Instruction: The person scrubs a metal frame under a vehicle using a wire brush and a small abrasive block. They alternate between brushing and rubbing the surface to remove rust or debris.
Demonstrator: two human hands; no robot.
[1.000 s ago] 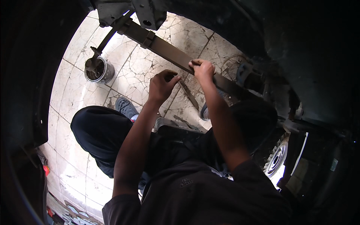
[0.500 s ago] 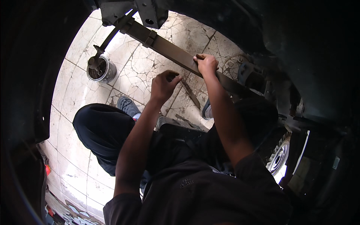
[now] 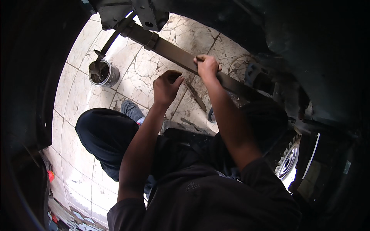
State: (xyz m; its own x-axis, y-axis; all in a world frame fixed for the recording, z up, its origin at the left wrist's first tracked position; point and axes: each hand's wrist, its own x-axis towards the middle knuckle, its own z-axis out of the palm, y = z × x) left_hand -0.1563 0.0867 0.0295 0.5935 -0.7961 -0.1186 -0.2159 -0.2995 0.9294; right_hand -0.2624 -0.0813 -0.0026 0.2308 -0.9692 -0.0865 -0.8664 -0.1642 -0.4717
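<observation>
The right hand (image 3: 208, 67), its finger closure impossible to tell, would do best with light, steady contact on the metal bar (image 3: 173, 53) spanning eleven to two o'clock, while the left hand (image 3: 166, 87) curls loosely, thumb and fingers apart

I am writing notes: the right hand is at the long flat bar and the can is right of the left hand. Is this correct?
Not quite: in the head view, the can is left of the left hand. The right hand is at the long flat bar.

Can (image 3: 113, 76) on the floor (image 3: 75, 101), left of the beam (image 3: 173, 54).
</observation>
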